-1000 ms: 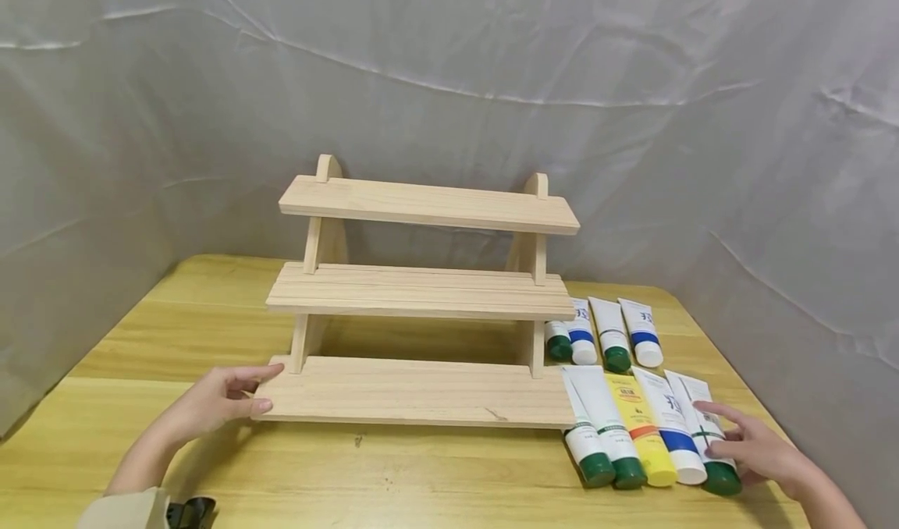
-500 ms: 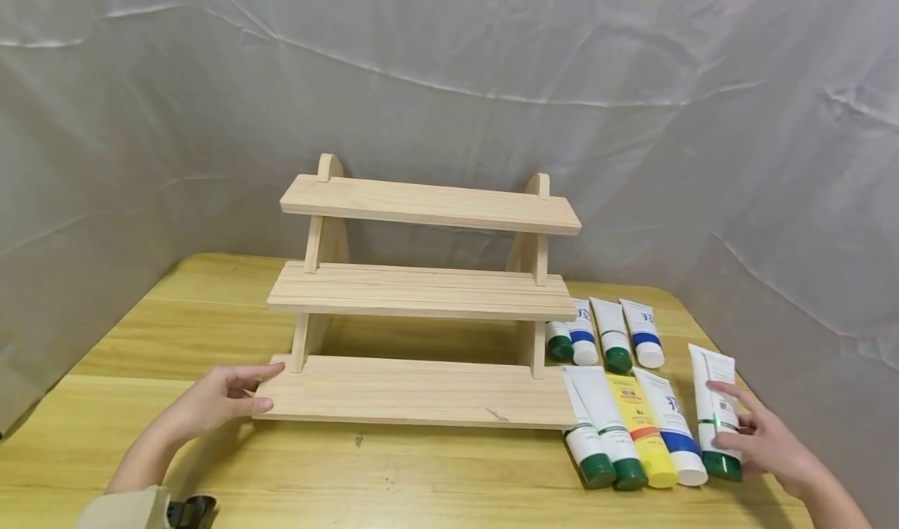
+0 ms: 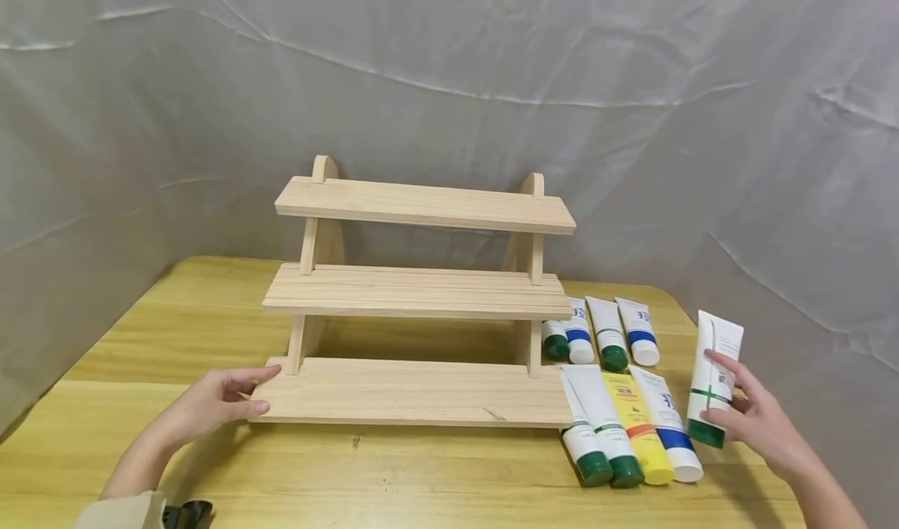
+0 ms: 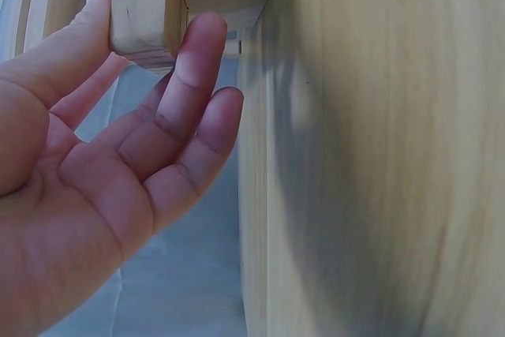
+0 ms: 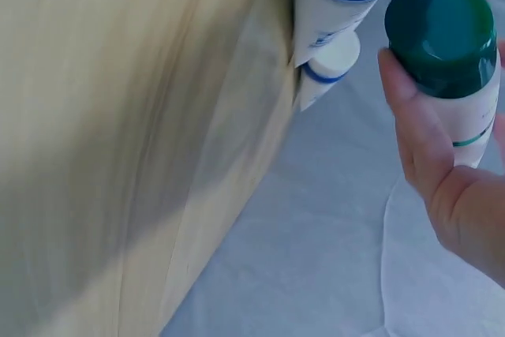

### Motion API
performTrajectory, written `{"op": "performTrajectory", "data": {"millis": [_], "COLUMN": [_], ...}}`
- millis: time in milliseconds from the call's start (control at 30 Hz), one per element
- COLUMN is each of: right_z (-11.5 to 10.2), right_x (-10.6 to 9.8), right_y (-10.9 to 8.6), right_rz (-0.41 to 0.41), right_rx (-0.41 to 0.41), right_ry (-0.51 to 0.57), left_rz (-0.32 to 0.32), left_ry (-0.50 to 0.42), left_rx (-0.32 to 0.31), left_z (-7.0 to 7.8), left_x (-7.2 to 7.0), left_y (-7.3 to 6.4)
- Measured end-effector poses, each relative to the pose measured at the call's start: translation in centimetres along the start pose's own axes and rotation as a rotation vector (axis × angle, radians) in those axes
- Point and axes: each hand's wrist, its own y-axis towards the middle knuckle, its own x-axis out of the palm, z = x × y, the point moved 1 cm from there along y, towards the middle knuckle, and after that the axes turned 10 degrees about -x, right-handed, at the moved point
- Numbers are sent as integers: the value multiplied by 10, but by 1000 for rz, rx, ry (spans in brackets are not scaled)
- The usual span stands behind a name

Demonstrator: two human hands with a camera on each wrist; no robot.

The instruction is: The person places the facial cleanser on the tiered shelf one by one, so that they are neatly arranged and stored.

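A three-tier wooden display stand [image 3: 414,392] stands on the table, its shelves bare. My left hand [image 3: 207,408] holds the left end of its bottom shelf; in the left wrist view the thumb [image 4: 75,41] lies against one side of the wood, with the other fingers spread at its end. On the right, my right hand [image 3: 762,427] grips a white tube with a green cap [image 3: 716,373], raised off the table and tilted, cap down. The right wrist view shows its green cap [image 5: 442,33] close up, between thumb and fingers.
Beside the stand's right end lie a yellow tube [image 3: 639,427], a white tube with a blue band [image 3: 667,424] and two green-capped tubes [image 3: 607,424]. Behind them is another row of tubes [image 3: 607,332]. Grey cloth [image 3: 449,84] hangs around the wooden table [image 3: 393,482].
My right hand has taken the rightmost green-capped tube from the front row, lifting it up and slightly away from the others. My left hand stays on the shelf end.
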Motion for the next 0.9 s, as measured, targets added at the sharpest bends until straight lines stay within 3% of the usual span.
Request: {"op": "performTrajectory", "data": {"millis": [133,300,600,900], "right_z": [-5,-11,-28,-47], "right_x": [7,17,33,48], "right_y": [6,13,32,44], "right_rz": [-31,-3,-13,-37], "right_rx": [2,-47,-252,-315], "right_ry": [69,175,493,539], "left_rz": [5,10,-2,-1], "left_ry": [8,13,-22,-28], "left_rx": [-8,-29,-27,-7], "left_z": [-1,0,0,-2], "left_x": [0,0,0,0], "left_y": [-1,-1,-1,-1]}}
